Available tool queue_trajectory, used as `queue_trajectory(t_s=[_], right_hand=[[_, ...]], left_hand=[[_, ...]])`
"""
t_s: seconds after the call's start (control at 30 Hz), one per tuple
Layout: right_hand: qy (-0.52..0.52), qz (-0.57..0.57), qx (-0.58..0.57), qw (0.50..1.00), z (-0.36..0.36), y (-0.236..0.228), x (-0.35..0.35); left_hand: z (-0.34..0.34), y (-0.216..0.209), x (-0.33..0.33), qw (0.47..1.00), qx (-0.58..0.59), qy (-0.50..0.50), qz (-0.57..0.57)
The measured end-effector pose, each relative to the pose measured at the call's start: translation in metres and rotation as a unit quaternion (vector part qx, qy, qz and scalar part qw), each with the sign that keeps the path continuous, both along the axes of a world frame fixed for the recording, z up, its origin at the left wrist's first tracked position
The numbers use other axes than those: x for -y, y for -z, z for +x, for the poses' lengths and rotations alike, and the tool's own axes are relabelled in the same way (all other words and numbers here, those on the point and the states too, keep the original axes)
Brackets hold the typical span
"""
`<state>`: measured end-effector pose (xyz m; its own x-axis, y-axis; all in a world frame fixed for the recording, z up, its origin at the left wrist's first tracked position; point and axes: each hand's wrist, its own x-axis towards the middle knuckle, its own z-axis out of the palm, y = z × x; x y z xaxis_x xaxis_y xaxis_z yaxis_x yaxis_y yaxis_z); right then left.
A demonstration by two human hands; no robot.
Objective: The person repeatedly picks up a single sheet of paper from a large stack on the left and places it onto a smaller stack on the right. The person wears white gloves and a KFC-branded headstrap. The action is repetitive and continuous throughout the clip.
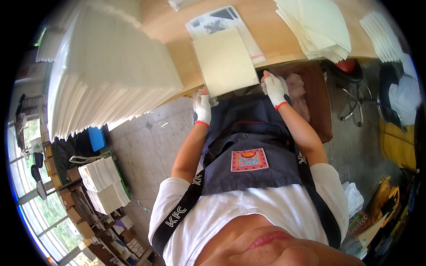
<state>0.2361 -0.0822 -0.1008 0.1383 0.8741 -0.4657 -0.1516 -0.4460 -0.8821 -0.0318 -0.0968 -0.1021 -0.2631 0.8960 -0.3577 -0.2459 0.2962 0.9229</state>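
Note:
A flat cream sheet (226, 62) lies partly on the table, its near end sticking out past the front edge. It covers part of a white printed packet (242, 33) with a red line near its end. My left hand (203, 107), in a white glove with a red cuff and bare fingertips, is closed at the sheet's near left corner, thumb uppermost. By the near right corner, my right hand (275, 90) wears a matching glove with its fingers curled. Whatever is between those fingers cannot be made out.
Tall stacks of cream sheets (111, 75) crowd the table's left side. More cream sheets (315, 29) lie fanned at right, beside a smaller pile (380, 35). Below the table edge stand a brown box (317, 102) and a wheeled chair (353, 95). Paper stacks (104, 186) stand lower left.

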Motion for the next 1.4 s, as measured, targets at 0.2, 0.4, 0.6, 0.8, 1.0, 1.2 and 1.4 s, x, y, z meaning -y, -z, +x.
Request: queue_trajectory(t_s=[0.2,0.4,0.6,0.8,1.0,1.2,1.4], right_hand=[[-0.116,0.014,-0.206,0.971,-0.014,-0.024,-0.005],[-0.250,0.172,-0.291,0.907,-0.044,-0.152,-0.016],[-0.321,0.336,-0.284,0.839,-0.139,-0.343,-0.061],[-0.388,0.341,-0.019,0.856,-0.204,-0.406,-0.084],[-0.346,0.371,-0.180,0.843,-0.160,-0.345,-0.077],[-0.086,0.230,-0.045,0.968,-0.006,-0.218,-0.059],[0.206,0.063,-0.204,0.955,0.128,-0.177,-0.066]], left_hand=[[0.016,-0.150,-0.010,0.900,-0.360,0.164,0.185],[-0.017,-0.331,0.054,0.780,-0.515,0.155,0.321],[-0.097,-0.428,0.058,0.759,-0.457,-0.163,0.434],[-0.233,-0.443,0.024,0.647,-0.717,-0.138,0.222],[-0.208,-0.333,0.035,0.760,-0.343,-0.294,0.467],[-0.206,-0.098,0.080,0.856,-0.345,-0.303,0.236],[-0.091,0.004,0.093,0.966,-0.200,-0.123,0.106]])
